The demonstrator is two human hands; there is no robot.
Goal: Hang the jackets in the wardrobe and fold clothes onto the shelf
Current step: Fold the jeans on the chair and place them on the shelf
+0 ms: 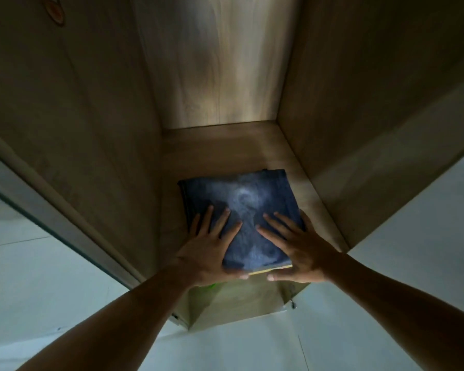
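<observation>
On the wooden shelf point(220, 145) of the wardrobe lies a folded dark blue garment point(241, 210), a squarish stack of denim-like cloth with a paler, faded patch near its middle. It sits toward the front of the shelf, turned a little askew to the shelf's edges, with bare wood showing behind it and to either side. Both hands rest on the near half of the garment. The left hand point(212, 253) lies flat with fingers spread over the garment's near left corner, the thumb running along the front edge below the cloth. The right hand point(298, 247) mirrors it on the near right corner, fingers splayed and flat, thumb also along the front edge; neither hand is closed around the cloth, both simply press open-palmed against it. Just under the garment's front edge, between the two thumbs, a thin yellowish strip point(271, 269) shows, and a small bright green bit point(212, 286) peeks out below the left hand; what either belongs to cannot be told. Behind the garment rises the lighter back panel point(220, 62) of the wardrobe, with the dim left side wall point(78, 116) and right side wall point(359, 116) closing in the compartment. Beyond those walls, pale wall or door surfaces point(38, 277) flank the wardrobe.
</observation>
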